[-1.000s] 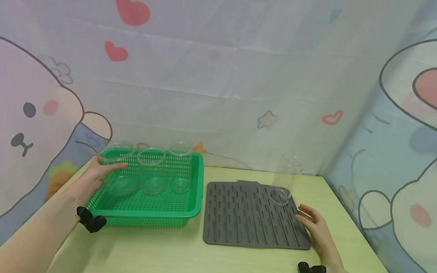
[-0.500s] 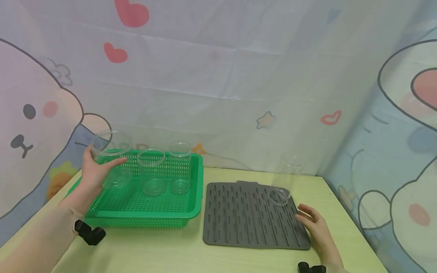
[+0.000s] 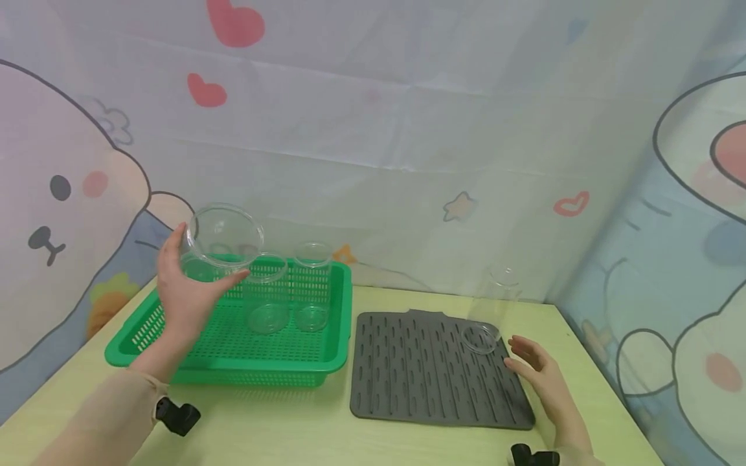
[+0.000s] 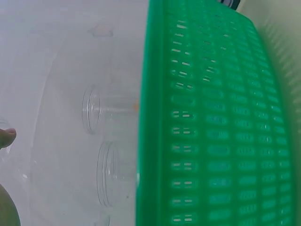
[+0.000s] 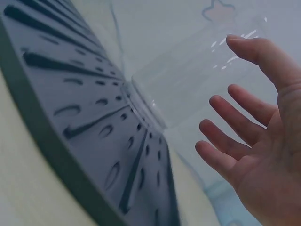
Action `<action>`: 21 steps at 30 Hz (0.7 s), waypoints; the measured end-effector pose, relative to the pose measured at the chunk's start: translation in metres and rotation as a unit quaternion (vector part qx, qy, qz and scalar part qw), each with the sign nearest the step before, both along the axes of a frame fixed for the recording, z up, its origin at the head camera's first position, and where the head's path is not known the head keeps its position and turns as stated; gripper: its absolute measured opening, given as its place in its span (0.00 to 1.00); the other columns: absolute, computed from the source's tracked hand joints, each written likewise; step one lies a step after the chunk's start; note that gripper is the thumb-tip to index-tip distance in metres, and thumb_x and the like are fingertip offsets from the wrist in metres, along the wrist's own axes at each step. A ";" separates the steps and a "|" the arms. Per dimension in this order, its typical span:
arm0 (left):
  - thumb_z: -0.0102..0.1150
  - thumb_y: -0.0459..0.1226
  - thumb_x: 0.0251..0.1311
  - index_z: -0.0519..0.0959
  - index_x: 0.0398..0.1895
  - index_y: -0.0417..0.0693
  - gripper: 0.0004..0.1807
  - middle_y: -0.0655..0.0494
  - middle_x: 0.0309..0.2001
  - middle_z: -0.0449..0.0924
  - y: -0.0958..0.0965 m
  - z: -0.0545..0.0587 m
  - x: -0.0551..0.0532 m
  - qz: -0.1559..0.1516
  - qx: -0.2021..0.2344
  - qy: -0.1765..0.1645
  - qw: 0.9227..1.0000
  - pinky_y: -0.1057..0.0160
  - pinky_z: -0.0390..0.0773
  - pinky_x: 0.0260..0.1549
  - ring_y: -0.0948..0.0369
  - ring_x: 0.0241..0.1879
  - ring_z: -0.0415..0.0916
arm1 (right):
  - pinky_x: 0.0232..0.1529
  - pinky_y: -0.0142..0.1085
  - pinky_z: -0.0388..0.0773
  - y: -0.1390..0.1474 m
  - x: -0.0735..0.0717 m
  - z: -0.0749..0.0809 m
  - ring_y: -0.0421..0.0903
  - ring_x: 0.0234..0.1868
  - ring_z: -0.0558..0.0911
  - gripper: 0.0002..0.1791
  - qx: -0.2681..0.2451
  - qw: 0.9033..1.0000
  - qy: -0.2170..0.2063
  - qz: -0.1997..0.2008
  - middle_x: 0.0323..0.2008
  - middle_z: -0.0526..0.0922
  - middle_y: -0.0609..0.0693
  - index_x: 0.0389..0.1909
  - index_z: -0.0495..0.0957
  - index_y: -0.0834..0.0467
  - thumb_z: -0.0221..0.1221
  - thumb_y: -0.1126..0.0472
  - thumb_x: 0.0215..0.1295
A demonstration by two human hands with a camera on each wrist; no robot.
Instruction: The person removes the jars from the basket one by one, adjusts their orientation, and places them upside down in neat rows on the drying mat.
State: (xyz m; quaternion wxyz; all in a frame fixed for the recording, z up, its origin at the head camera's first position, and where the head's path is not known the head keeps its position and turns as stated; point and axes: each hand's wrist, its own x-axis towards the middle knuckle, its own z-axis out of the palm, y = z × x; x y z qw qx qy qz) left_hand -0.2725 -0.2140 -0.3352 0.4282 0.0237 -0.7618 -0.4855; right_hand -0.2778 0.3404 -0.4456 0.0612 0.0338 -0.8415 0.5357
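Observation:
My left hand [image 3: 189, 291] grips a wide clear jar [image 3: 224, 238] between thumb and fingers, raised over the left part of the green basket and tilted with its round rim toward me. Two narrower clear jars, a middle-sized one [image 3: 267, 304] and a slim one [image 3: 313, 291], stand upright inside the basket [image 3: 250, 366]. My right hand [image 3: 548, 382] holds nothing; its fingers are spread beside the right edge of the grey ridged mat [image 3: 431, 382]. Close to those fingertips, a clear cylindrical jar [image 5: 188, 70] stands on the mat's back right corner.
The basket and the mat lie side by side on a pale yellow table [image 3: 280, 421]. A printed cloth [image 3: 373, 129] with hearts and cartoon animals hangs behind and at both sides.
My left hand has lifted the wide jar from the basket, then moved it rightward and tipped its rim toward me. My right hand has stayed almost still.

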 end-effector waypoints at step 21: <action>0.83 0.38 0.22 0.71 0.65 0.47 0.54 0.48 0.64 0.72 0.079 -0.026 0.004 0.017 -0.248 0.229 0.941 0.27 0.52 0.62 0.43 0.66 0.63 | 0.55 0.20 0.73 -0.064 0.010 0.064 0.26 0.61 0.70 0.38 -0.016 0.981 0.135 0.138 0.64 0.69 0.40 0.73 0.56 0.61 0.61 0.69 0.65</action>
